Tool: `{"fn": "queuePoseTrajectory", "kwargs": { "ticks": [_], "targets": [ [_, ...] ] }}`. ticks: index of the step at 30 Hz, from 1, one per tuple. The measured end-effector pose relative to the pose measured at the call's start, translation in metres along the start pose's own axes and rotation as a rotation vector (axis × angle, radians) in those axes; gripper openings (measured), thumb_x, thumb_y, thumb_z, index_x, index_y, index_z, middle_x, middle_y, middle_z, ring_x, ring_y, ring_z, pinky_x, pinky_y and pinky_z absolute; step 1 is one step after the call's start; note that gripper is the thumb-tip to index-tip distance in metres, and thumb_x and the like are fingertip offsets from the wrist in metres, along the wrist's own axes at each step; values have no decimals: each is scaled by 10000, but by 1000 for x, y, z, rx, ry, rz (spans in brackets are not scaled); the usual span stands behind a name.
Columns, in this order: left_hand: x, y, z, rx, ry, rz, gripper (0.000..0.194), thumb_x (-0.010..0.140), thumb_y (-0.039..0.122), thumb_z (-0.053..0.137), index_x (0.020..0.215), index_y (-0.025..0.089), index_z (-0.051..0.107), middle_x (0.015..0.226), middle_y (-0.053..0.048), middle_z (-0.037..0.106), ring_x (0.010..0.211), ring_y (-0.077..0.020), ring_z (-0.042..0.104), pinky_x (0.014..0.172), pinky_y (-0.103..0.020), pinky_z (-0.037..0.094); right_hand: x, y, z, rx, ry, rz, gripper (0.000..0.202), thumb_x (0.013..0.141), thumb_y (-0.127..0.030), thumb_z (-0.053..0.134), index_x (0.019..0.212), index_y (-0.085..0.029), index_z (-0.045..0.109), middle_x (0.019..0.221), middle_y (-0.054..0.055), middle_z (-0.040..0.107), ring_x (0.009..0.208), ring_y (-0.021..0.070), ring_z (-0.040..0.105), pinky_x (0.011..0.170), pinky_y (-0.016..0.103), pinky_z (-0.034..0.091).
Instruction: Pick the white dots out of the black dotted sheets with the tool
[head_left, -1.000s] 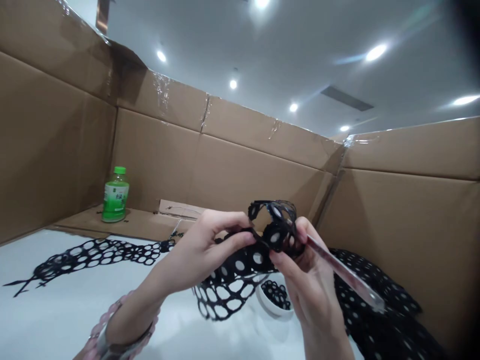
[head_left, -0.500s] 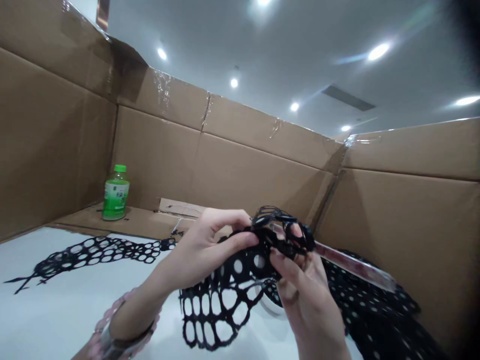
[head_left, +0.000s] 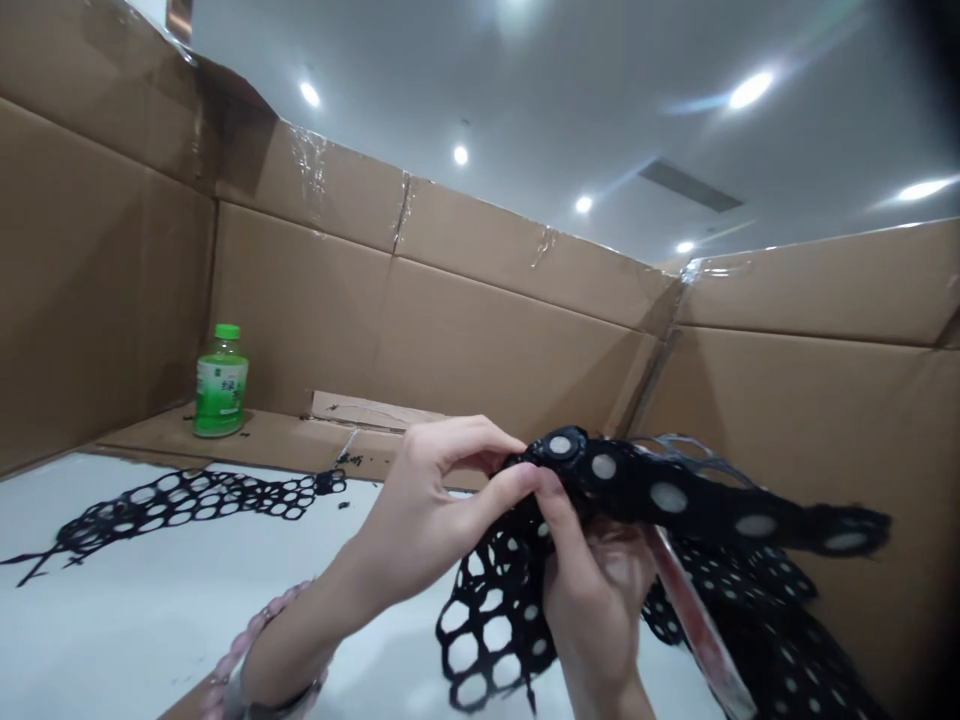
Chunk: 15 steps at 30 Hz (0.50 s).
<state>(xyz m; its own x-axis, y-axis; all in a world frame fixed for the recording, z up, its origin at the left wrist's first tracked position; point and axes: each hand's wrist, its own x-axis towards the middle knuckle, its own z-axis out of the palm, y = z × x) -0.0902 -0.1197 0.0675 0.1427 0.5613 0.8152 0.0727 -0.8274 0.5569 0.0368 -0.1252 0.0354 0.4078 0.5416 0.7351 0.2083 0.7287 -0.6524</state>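
My left hand (head_left: 442, 510) pinches a piece of black fabric with white dots (head_left: 637, 480) between thumb and fingers. My right hand (head_left: 596, 600) closes on the same fabric, its thumb tip against my left thumb. A dotted band of the fabric stretches out to the right, and a part with open round holes (head_left: 517, 610) hangs below the hands. From behind my right hand a long, narrow, reddish shiny tool (head_left: 701, 625) slants down to the right; its far end and what kind it is are hidden.
On the white table (head_left: 150, 620) at left lies a strip of black netting full of holes (head_left: 202, 490). Behind it stands a green-capped bottle (head_left: 221, 395). More dotted black fabric (head_left: 795, 640) is heaped at right. Cardboard walls (head_left: 480, 340) enclose the table.
The fabric has been turned, so a dotted band now reaches out to the right. The reddish tool has swung to a steeper downward slant. The holed part has shifted rightward.
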Motion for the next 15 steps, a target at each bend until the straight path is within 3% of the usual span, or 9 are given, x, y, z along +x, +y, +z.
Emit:
{"fn": "queuePoseTrajectory", "kwargs": {
  "ticks": [4,7,9,12,15],
  "targets": [
    [-1,-5,5,60,-2,59,188,870,130,554,859,145,741,784,-37,731,774,-146,676,668,-212,524,2,-1,5,-18,60,-62,199,721,-332,740,855,-229,634,864,39,717,838,246,672,869,479,526],
    [3,-19,6,-47,8,-22,212,879,164,536,829,146,742,762,-39,745,696,-132,678,631,-210,535,13,2,3,30,80,-70,231,691,-335,772,831,-237,616,900,42,720,843,242,677,863,478,546],
    [11,-36,2,-190,41,-134,205,877,236,557,825,136,729,724,-44,737,625,-122,669,608,-214,552,25,2,-5,110,133,-65,246,683,-316,779,819,-228,594,837,22,709,766,215,694,773,421,583],
    [24,-72,-2,-260,146,-265,243,878,328,540,867,138,691,714,-40,706,608,-109,651,599,-210,554,45,-4,-25,199,209,56,254,637,-278,808,756,-196,600,703,-12,667,619,176,680,587,309,579],
    [27,-107,15,-168,75,-312,268,879,341,502,884,137,676,775,-56,700,676,-124,643,606,-220,536,55,-12,-44,192,33,153,206,645,-234,811,740,-203,632,680,-27,674,615,161,685,529,246,548]
  ]
}}
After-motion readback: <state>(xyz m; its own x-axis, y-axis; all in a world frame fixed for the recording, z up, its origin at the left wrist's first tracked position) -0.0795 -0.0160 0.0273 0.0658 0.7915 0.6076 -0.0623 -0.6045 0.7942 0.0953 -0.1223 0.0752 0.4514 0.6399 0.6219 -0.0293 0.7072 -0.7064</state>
